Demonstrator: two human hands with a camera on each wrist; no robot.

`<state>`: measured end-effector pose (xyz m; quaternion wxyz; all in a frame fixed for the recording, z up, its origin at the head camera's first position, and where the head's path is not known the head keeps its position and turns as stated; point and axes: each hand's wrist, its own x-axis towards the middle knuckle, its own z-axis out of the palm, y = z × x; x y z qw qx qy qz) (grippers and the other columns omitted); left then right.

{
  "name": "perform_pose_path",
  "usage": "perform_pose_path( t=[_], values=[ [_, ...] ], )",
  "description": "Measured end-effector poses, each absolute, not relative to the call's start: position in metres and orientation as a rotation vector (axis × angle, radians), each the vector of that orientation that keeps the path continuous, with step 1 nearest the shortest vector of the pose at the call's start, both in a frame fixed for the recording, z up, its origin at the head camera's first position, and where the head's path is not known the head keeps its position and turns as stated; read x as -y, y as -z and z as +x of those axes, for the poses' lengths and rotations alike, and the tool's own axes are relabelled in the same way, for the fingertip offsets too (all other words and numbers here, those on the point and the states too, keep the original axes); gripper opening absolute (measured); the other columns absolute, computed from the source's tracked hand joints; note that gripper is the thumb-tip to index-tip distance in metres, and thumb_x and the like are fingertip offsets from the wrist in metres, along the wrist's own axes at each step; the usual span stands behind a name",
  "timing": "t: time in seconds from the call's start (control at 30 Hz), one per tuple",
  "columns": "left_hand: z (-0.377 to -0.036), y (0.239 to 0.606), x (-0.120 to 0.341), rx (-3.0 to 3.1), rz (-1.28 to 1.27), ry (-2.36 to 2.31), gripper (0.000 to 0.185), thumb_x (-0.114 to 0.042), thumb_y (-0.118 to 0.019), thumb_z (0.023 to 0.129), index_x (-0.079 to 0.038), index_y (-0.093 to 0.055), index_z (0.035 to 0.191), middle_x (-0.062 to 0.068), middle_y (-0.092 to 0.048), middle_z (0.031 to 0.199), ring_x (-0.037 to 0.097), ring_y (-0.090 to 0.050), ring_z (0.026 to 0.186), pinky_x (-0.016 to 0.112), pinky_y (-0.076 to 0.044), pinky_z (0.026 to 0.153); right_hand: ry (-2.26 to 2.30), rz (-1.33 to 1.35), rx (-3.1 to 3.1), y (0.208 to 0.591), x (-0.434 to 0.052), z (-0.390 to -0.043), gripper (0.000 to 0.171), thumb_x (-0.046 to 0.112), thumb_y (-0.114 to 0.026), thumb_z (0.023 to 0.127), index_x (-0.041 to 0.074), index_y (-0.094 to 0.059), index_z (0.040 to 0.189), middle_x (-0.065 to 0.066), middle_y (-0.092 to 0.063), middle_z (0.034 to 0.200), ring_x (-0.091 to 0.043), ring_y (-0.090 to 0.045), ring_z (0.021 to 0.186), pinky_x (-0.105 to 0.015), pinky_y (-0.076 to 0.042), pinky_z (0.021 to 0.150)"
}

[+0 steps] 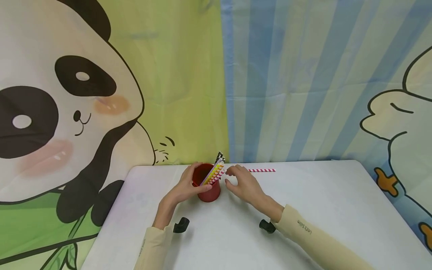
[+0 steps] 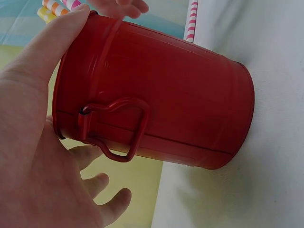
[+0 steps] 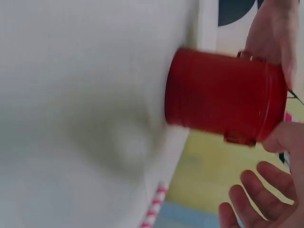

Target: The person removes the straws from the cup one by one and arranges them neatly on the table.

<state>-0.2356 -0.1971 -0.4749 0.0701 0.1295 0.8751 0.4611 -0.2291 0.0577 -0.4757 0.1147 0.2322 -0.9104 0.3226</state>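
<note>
Left hand (image 1: 185, 187) grips red tin pot (image 1: 206, 183) of paper straws (image 1: 215, 170); right hand (image 1: 243, 183) open beside them. Risk: nudging straws could tip pot.

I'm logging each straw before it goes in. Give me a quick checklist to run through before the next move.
1. Red cup upright on the white table: ok.
2. Left hand grips the cup: ok.
3. Right hand free of straws: ok, fingers relaxed beside the cup.
4. Straws in cup lean inside the rim: ok.
5. Red-and-white straw on the table within reach: ok, behind the right hand.
6. Room left in the cup: cannot tell.
</note>
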Motion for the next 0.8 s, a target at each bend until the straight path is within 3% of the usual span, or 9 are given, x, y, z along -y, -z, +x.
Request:
perform_pose_path(
  t=[0.23, 0.53, 0.8],
  values=[
    [-0.236, 0.477, 0.198, -2.638, 0.384, -1.379, 0.095, -0.044, -0.084, 0.079, -0.024, -0.03, 0.154, 0.0, -0.04, 0.148, 0.023, -0.037, 0.137, 0.049, -0.046, 0.106, -1.471, 0.541, 2.552, 0.482, -0.045, -0.211, 0.021, 0.02, -0.07, 0.092, 0.012, -0.066, 0.111, 0.0, -0.067, 0.106, -0.02, -0.064, 0.102, -0.042, -0.054, 0.082],
    [-0.238, 0.479, 0.198, -2.637, 0.405, -1.396, 0.092, -0.041, -0.084, 0.079, -0.024, -0.032, 0.153, 0.003, -0.042, 0.148, 0.025, -0.038, 0.137, 0.052, -0.045, 0.107, -1.844, 0.316, 2.374, 0.487, -0.027, -0.203, 0.017, 0.018, -0.072, 0.092, 0.016, -0.067, 0.108, 0.0, -0.068, 0.109, -0.021, -0.066, 0.101, -0.023, -0.052, 0.074],
    [-0.238, 0.478, 0.198, -2.64, 0.395, -1.392, 0.094, -0.041, -0.084, 0.079, -0.024, -0.03, 0.154, 0.003, -0.041, 0.15, 0.026, -0.036, 0.139, 0.053, -0.043, 0.108, -1.86, 0.286, 2.295, 0.494, -0.015, -0.203, 0.018, 0.017, -0.072, 0.091, 0.016, -0.064, 0.107, 0.0, -0.066, 0.109, -0.025, -0.067, 0.1, -0.033, -0.055, 0.078]
  ],
)
